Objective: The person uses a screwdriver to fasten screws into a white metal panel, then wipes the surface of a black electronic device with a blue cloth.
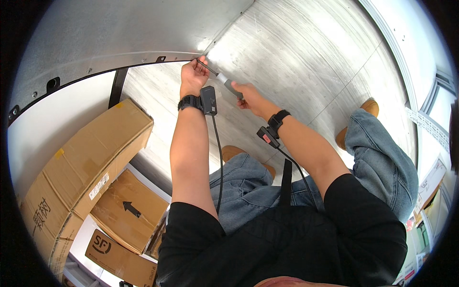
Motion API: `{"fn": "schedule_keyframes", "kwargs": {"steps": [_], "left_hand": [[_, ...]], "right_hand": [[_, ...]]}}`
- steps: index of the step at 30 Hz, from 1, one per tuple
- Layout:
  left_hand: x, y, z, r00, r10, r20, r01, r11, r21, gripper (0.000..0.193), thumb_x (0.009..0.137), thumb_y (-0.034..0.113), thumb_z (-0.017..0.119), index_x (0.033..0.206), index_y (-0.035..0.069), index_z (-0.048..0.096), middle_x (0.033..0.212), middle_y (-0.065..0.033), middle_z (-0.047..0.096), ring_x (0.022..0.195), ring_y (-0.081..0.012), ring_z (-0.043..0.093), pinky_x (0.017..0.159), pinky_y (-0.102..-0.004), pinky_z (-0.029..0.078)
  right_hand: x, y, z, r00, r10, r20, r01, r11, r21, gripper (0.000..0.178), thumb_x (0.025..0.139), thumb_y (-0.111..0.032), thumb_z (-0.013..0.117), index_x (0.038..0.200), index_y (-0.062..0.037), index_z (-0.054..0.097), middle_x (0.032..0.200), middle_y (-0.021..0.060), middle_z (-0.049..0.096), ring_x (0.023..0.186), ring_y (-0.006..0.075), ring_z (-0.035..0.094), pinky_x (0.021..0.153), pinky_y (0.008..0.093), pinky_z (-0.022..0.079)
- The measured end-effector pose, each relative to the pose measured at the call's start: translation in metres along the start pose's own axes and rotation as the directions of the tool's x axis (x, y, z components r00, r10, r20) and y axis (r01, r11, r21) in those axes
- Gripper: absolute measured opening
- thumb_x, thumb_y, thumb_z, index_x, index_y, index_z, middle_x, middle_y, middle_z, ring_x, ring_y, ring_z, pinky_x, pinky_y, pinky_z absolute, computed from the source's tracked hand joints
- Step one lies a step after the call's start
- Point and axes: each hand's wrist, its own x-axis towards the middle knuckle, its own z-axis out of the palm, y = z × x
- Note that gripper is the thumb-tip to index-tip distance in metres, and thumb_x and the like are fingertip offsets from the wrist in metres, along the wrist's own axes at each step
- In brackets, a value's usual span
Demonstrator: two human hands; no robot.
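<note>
My right hand (249, 98) is closed round the grey handle of a screwdriver (223, 80). Its dark shaft points up and left to the lower corner of a large grey metal panel (119, 33). At that corner my left hand (193, 75) has its fingers drawn together beside the screwdriver's tip. What those fingers pinch is too small to make out. Along the panel's lower edge run several holes, screws and a small dark tab (161, 60). Both wrists wear black straps with small boxes and cables.
Cardboard boxes (95, 148) of different sizes are stacked at the left, beside a dark upright leg (117, 88). Pale wood-pattern floor (306, 52) lies beyond my hands. My legs in jeans (377, 153) and brown shoes are below. White framed panels (406, 38) stand at the right.
</note>
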Motion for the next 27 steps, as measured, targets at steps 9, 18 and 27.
{"fn": "schedule_keyframes", "kwargs": {"steps": [9,18,27], "left_hand": [[-0.003,0.001,0.004,1.0,-0.009,-0.026,0.009,1.0,-0.03,0.023,0.1,0.017,0.042,0.108,0.0,0.056,0.098,-0.0067,0.063,0.082,-0.0189,0.056,0.078,-0.0318,0.043],[0.004,-0.003,-0.001,1.0,-0.012,-0.021,0.012,1.0,-0.012,0.023,0.102,0.02,0.041,0.107,0.003,0.056,0.095,-0.0041,0.062,0.08,-0.0175,0.055,0.076,-0.0311,0.043],[-0.003,-0.04,0.021,0.99,0.134,-0.05,-0.13,0.988,0.08,0.02,0.102,0.025,0.043,0.097,0.009,0.054,0.084,-0.0029,0.063,0.072,-0.0141,0.053,0.063,-0.0282,0.041]], "right_hand": [[-0.007,-0.002,0.002,0.998,-0.027,0.056,0.031,0.996,-0.083,0.043,0.1,-0.042,0.044,0.106,-0.0002,0.053,0.084,0.0074,0.055,0.066,0.0155,0.056,0.062,0.0312,0.05],[-0.006,0.008,-0.014,0.991,-0.007,0.136,0.019,0.996,-0.089,0.039,0.102,-0.04,0.041,0.117,-0.0056,0.051,0.093,0.0073,0.057,0.075,0.015,0.055,0.068,0.0316,0.049],[-0.012,0.005,-0.032,0.992,-0.031,0.122,0.035,0.999,-0.034,0.034,0.102,-0.037,0.041,0.115,-0.0077,0.051,0.095,0.0063,0.058,0.074,0.0143,0.056,0.069,0.0319,0.05]]}}
